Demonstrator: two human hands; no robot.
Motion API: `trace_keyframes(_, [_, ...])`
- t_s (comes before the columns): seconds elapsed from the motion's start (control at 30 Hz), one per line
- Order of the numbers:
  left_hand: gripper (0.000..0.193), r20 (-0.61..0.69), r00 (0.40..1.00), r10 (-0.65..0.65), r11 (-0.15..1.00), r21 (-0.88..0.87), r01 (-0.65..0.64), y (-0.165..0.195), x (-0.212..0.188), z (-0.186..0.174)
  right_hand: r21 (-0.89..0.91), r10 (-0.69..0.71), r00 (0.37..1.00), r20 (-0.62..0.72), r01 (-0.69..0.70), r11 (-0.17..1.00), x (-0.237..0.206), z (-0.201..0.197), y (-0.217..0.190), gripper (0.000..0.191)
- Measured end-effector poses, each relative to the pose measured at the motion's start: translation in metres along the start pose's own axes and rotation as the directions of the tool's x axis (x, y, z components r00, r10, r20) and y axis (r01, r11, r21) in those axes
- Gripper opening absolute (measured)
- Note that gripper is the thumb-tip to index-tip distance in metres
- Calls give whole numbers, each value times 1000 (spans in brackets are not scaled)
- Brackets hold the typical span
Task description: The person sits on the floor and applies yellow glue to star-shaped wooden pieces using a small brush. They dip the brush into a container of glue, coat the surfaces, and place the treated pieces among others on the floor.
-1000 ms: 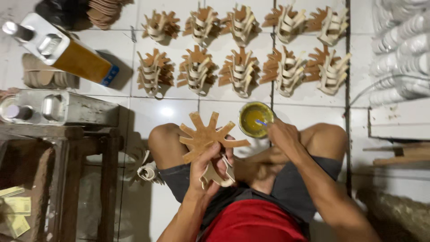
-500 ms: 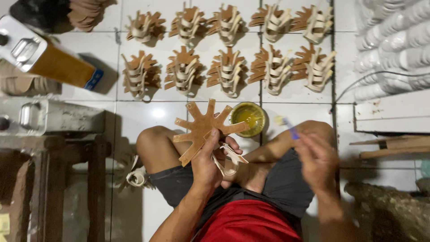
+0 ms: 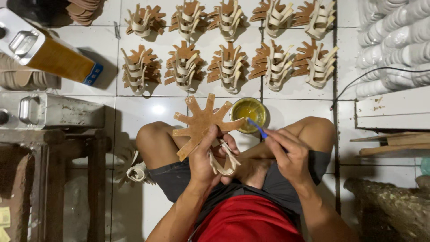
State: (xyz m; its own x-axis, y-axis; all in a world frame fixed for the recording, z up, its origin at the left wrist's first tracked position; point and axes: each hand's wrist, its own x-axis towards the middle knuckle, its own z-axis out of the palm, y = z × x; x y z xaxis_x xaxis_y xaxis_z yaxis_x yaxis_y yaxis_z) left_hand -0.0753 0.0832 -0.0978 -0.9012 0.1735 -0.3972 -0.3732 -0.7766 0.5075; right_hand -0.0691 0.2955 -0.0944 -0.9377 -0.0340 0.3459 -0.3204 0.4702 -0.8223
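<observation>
Star piece: brown star-shaped cutout (image 3: 201, 124) rises above the left hand (image 3: 207, 157), pinched at its base.
Left hand: closed around cutout and pale straps (image 3: 226, 162).
Right hand (image 3: 289, 152): fingers closed on blue brush (image 3: 257, 128), tip at yellow glue bowl (image 3: 249, 114).

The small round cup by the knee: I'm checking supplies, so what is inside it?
The cup holds a glossy yellow liquid, likely glue. The blue brush in the right hand reaches over its rim, and one arm of the brown star-shaped piece covers its left edge. Its depth cannot be seen.
</observation>
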Motion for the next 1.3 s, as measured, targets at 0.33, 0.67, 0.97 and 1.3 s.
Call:
trace_keyframes(0.33, [42, 16, 993, -113, 991, -71, 114, 12, -11, 13, -4, 178, 978, -107, -180, 984, -3, -4, 50, 27])
trace_keyframes(0.67, [18, -194, 961, 198, 948, 286, -138, -3, -13, 11, 221, 95, 994, 54, -104, 970, -30, -22, 45, 21])
trace_keyframes(0.97, [18, -132, 883, 450, 746, 600, -290, 3, -20, 26, 43, 65, 994, 88, -69, 997, -4, -1, -10, 25])
trace_keyframes(1.3, [18, -146, 912, 383, 842, 461, -280, -6, -14, 19, -54, -13, 997, 71, 17, 998, -13, -5, 23, 22])
